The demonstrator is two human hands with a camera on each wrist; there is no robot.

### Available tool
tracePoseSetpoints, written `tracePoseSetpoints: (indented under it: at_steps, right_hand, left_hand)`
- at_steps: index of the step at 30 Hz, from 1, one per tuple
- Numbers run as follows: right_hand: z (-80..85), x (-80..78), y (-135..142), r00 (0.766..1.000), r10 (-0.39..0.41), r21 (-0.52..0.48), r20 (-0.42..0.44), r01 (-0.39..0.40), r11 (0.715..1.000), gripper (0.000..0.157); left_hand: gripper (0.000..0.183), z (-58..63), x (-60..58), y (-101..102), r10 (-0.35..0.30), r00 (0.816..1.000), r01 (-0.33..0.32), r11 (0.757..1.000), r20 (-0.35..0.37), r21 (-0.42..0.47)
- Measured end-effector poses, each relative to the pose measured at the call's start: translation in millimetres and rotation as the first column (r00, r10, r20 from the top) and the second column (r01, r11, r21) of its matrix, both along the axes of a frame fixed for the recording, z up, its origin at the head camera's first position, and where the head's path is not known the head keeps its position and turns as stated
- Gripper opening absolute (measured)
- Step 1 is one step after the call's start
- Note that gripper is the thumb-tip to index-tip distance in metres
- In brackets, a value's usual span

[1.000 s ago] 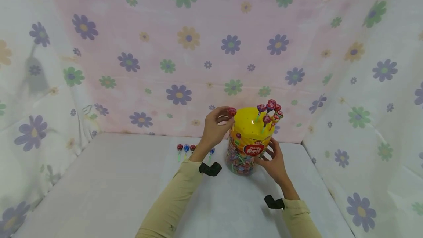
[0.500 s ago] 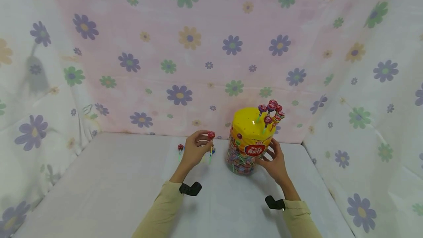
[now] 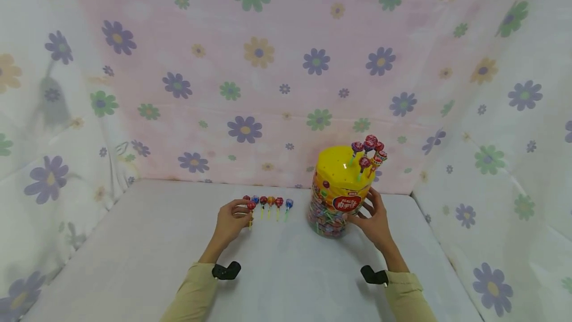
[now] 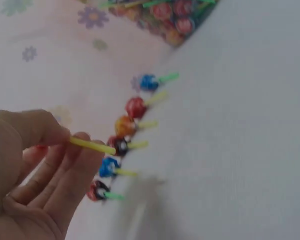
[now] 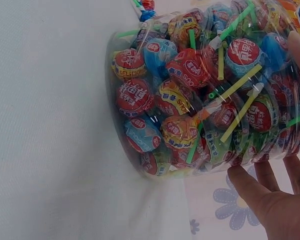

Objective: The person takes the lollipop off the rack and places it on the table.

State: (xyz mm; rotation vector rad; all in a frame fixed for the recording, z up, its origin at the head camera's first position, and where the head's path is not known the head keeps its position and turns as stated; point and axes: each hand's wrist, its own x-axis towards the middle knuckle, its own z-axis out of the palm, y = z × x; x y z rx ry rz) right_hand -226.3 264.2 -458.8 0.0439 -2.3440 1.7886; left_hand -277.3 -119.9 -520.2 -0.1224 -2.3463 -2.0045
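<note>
While the left hand [image 3: 229, 221] pinches a round, red-wrapped, yellow-sticked lollipop [image 3: 251, 205] near the left end of the row of multicoloured wrapped lollipops [image 3: 270, 201], I'd lower gently, clear of neighbours | right hand [image 3: 374, 221] grips yellow-lidded clear plastic jar [image 3: 329, 222]; I'd hold that still

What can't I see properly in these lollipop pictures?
Writing on the round red-wrapped lollipop in the left hand: too small in the head view, mostly behind fingers in the left wrist view.
Back of the clear plastic jar: hidden by its packed lollipops in the head view.
Specks on the glossy yellow lid: too small to count, head view.
</note>
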Motion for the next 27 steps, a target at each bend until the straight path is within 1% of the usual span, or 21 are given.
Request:
tracePoseSetpoints:
  at_steps: [2, 6, 12, 15, 19, 23, 27]
  right_hand:
    - [-0.7, -0.6, 0.5, 1.000, 0.001, -0.001, 0.001, -0.001, 1.000, 0.092]
    - [-1.6, -1.6, 1.1, 1.000, 0.004, 0.002, 0.008, -0.004, 1.000, 0.093]
    - [-0.2, -2.4, 1.5, 1.000, 0.001, 0.003, 0.005, -0.001, 1.000, 0.093]
    - [0.4, -2.6, 1.6, 1.000, 0.001, 0.004, 0.002, -0.001, 1.000, 0.093]
    - [0.4, -2.2, 1.8, 1.000, -0.004, -0.001, 0.010, 0.004, 1.000, 0.093]
    - [0.4, -2.0, 1.7, 1.000, -0.009, -0.008, 0.015, 0.009, 1.000, 0.094]
    - [-0.2, -2.7, 1.9, 1.000, -0.006, -0.004, 0.010, 0.006, 1.000, 0.095]
  left_hand:
    - [0.038, -4.3, -1.8, -6.2, 0.039, 0.999, -0.038, 0.997, 0.015, -0.068]
    - [0.035, -9.5, -6.6, -16.9, 0.104, 0.994, -0.101, 0.978, 0.011, -0.182]
    - [0.031, -13.4, -23.1, -27.4, 0.154, 0.988, -0.155, 0.940, -0.030, -0.304]
    - [0.030, -14.2, -32.2, -30.9, 0.158, 0.987, -0.162, 0.927, -0.039, -0.339]
    - [0.032, -12.6, -42.5, -32.8, 0.170, 0.985, -0.168, 0.917, -0.027, -0.362]
    - [0.034, -10.1, -50.6, -32.3, 0.170, 0.985, -0.165, 0.908, -0.020, -0.385]
    - [0.035, -10.8, -56.2, -31.9, 0.169, 0.986, -0.150, 0.897, 0.009, -0.416]
